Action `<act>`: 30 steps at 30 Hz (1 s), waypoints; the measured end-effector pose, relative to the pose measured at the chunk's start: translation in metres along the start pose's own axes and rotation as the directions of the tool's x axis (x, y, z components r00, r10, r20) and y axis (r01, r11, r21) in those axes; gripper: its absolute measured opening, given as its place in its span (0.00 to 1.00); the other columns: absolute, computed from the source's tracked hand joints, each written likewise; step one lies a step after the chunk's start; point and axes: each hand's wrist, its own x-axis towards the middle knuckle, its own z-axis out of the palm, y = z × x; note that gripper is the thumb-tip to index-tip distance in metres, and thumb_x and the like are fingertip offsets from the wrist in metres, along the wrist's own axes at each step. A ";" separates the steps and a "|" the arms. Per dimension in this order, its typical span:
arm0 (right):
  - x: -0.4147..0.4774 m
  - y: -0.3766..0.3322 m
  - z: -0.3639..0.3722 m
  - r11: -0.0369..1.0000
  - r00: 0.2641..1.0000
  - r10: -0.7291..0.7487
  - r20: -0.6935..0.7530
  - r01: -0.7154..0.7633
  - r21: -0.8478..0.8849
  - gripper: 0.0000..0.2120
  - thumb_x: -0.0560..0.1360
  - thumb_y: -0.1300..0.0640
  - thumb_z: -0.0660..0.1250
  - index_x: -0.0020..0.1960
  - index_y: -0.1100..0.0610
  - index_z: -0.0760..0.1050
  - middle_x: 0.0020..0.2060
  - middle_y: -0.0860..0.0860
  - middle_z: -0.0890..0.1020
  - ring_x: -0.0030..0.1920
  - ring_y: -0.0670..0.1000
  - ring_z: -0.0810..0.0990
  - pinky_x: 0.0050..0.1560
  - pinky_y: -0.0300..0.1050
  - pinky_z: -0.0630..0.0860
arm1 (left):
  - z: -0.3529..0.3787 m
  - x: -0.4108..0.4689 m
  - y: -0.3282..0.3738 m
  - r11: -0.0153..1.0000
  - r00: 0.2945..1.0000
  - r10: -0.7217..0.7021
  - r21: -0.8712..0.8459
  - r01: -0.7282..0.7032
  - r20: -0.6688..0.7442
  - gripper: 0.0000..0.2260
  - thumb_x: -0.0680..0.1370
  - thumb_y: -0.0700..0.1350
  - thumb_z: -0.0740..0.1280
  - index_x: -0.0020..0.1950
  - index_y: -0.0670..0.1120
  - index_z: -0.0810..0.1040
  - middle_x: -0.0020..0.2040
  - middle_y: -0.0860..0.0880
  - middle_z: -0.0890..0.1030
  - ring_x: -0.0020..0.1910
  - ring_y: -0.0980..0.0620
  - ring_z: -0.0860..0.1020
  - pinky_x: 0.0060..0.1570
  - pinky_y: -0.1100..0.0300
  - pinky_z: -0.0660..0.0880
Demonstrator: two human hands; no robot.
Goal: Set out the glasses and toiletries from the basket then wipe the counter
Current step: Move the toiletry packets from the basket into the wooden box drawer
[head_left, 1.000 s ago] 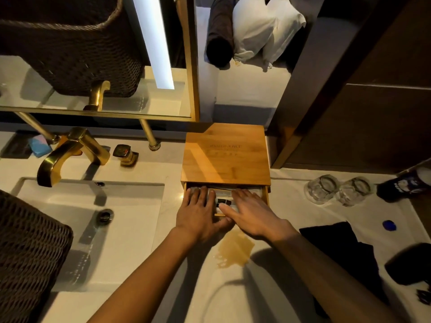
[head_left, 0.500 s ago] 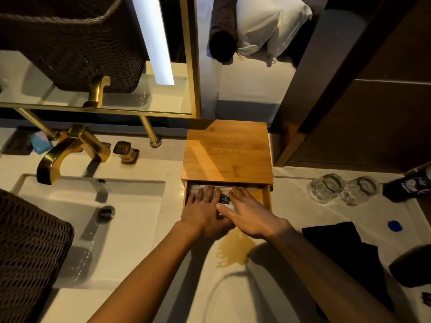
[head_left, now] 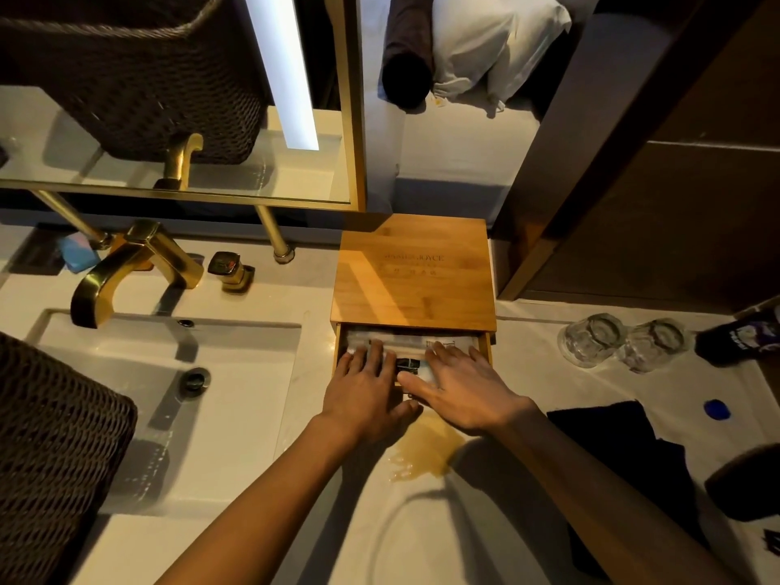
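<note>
A bamboo box [head_left: 413,272] stands on the white counter [head_left: 337,521] with its drawer [head_left: 486,344] pulled partly out. White toiletry packets [head_left: 405,342] lie in the drawer. My left hand [head_left: 365,394] and my right hand [head_left: 458,394] rest flat on the packets, fingers spread, thumbs near each other. Two clear glasses [head_left: 591,339] [head_left: 652,344] stand upside down to the right of the box. The dark woven basket [head_left: 50,449] sits at the lower left over the sink edge.
A yellowish spill [head_left: 426,449] lies on the counter just below my hands. A black cloth [head_left: 616,449] is at the right, with a blue cap [head_left: 716,409] and a dark bottle [head_left: 743,337] beyond. The sink [head_left: 169,394] and gold faucet [head_left: 126,268] are on the left.
The drawer has come further out of the box, showing more of the packets. Both hands have stayed flat on the contents, with fingers a little further into the drawer.
</note>
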 end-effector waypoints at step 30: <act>-0.008 -0.036 0.068 -0.078 0.892 0.356 0.278 -0.268 0.960 0.07 0.81 0.60 0.65 0.48 0.59 0.82 0.37 0.53 0.88 0.34 0.47 0.85 0.34 0.36 0.78 | -0.061 0.132 -0.059 0.997 0.889 0.073 0.024 -0.070 -0.452 0.33 0.81 0.69 0.41 0.83 0.56 0.44 0.85 0.49 0.45 0.84 0.47 0.43 0.82 0.45 0.41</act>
